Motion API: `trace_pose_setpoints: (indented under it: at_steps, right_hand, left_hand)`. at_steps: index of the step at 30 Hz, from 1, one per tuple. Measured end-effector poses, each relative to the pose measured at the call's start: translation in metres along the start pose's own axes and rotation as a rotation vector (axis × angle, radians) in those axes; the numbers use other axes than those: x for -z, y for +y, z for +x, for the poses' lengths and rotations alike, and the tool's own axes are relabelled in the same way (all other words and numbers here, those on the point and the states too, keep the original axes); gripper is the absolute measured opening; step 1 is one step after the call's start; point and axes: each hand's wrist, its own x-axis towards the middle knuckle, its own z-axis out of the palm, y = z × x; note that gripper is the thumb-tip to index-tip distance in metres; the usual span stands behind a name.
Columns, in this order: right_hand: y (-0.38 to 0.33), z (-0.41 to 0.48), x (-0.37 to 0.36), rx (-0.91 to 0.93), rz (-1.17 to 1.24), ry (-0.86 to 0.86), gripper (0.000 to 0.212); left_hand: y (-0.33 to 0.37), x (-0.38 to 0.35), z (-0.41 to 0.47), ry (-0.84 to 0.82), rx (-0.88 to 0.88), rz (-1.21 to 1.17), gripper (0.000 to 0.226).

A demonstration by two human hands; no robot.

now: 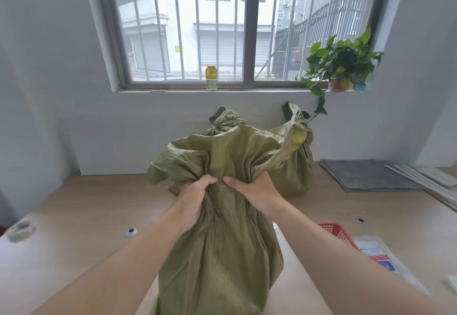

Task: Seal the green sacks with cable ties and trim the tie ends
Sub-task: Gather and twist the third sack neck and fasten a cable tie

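Barred sliding window (247, 27) set in a pale grey wall (49, 67), admitting soft daylight. On its sill (178, 90): a yellow bottle (211, 78) near the centre frame, a potted plant (342, 67) at the right end. Below the window, a white panel (111, 146) stands against the wall behind a light wood surface (86, 203); grey mats (366, 175) lie below its right corner

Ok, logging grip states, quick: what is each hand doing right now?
Left hand: grips the gathered neck of the green sack.
Right hand: grips the same neck from the other side.
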Motion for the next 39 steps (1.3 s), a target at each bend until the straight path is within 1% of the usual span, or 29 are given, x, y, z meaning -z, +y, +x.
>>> trace_pose_setpoints:
  at_steps: [3,4,5,9,12,16,17,20,23,29,33,36,37,39]
  right_hand:
    - [0.001,0.001,-0.002,-0.035,0.003,0.003,0.038]
    - [0.000,0.000,-0.003,-0.040,0.001,0.001,0.031]
    - [0.000,0.000,-0.004,-0.040,-0.005,-0.003,0.029]
    - [0.000,-0.002,-0.009,-0.047,-0.069,-0.010,0.040]
    - [-0.001,-0.005,-0.013,-0.061,-0.119,-0.002,0.041]
    - [-0.007,-0.010,-0.016,-0.104,-0.213,-0.046,0.030]
    - [-0.008,-0.011,-0.014,-0.124,-0.220,-0.053,0.030]
    - [-0.007,-0.014,-0.012,-0.161,-0.175,-0.076,0.027]
    - [-0.009,-0.015,-0.016,-0.186,-0.121,-0.116,0.026]
    - [-0.010,-0.013,-0.030,-0.200,-0.077,-0.187,0.043]
    - [-0.009,-0.011,-0.030,-0.220,-0.029,-0.211,0.040]
    - [-0.009,-0.010,-0.031,-0.205,-0.076,-0.234,0.036]
    - [-0.007,-0.009,-0.032,-0.198,-0.105,-0.238,0.037]
    - [-0.005,-0.005,-0.035,-0.204,-0.165,-0.228,0.048]
  left_hand:
    - [-0.001,-0.005,0.002,0.000,-0.009,-0.046,0.032]
    - [-0.002,-0.007,0.003,0.009,-0.010,-0.047,0.032]
    - [-0.002,-0.008,0.003,0.015,-0.011,-0.040,0.032]
    - [-0.003,-0.014,0.004,0.008,-0.009,0.011,0.032]
    - [-0.001,-0.023,0.004,-0.016,-0.027,0.054,0.036]
    - [0.002,-0.026,0.003,-0.049,-0.041,0.087,0.064]
    - [0.003,-0.027,0.002,-0.080,-0.048,0.094,0.062]
    - [0.006,-0.032,-0.003,-0.165,-0.075,0.123,0.049]
    - [0.010,-0.034,-0.005,-0.211,-0.098,0.095,0.054]
    - [0.015,-0.036,-0.007,-0.276,-0.061,0.009,0.066]
    - [0.019,-0.034,-0.006,-0.295,-0.046,-0.010,0.069]
    - [0.021,-0.029,-0.002,-0.311,-0.032,0.009,0.073]
    - [0.021,-0.027,0.001,-0.321,-0.027,0.021,0.074]
    - [0.022,-0.024,0.005,-0.344,-0.014,0.037,0.076]
